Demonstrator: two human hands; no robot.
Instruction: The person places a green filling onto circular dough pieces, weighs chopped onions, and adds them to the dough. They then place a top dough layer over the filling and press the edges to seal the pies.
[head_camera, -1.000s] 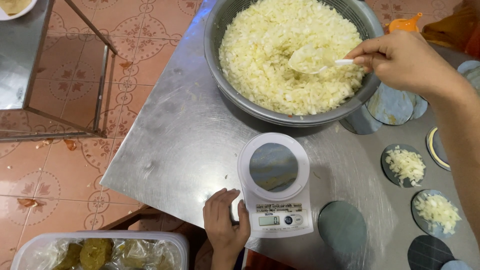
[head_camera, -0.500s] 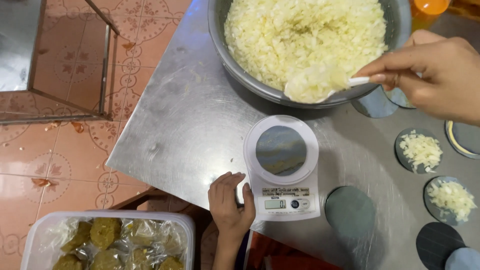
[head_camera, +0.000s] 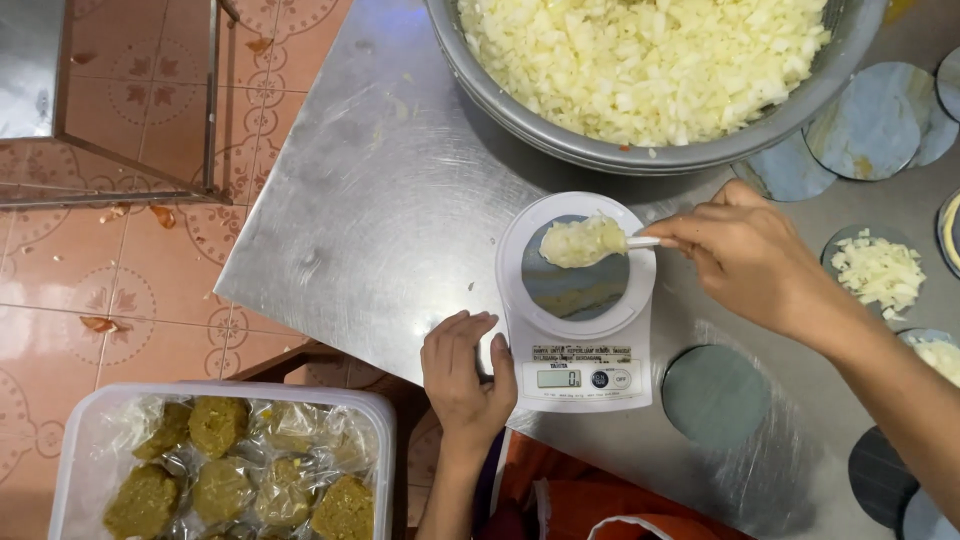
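While the right hand (head_camera: 750, 255) pinches a white spoon (head_camera: 600, 242) heaped with chopped onion just above the round disc on a small kitchen scale (head_camera: 578, 305), the left hand (head_camera: 462, 375) rests loosely curled, gripping nothing, against the scale's near-left edge on the steel bench (head_camera: 380, 220). Portioning is under way; tipping the scoop onto the disc appears to be next, calling for a steady wrist. A big metal bowl (head_camera: 600, 150) of onion sits just behind.

The right hand (head_camera: 755, 260) holds a heaped spoon (head_camera: 585, 242) over the scale (head_camera: 578, 335); the left hand (head_camera: 462, 375) touches its edge.
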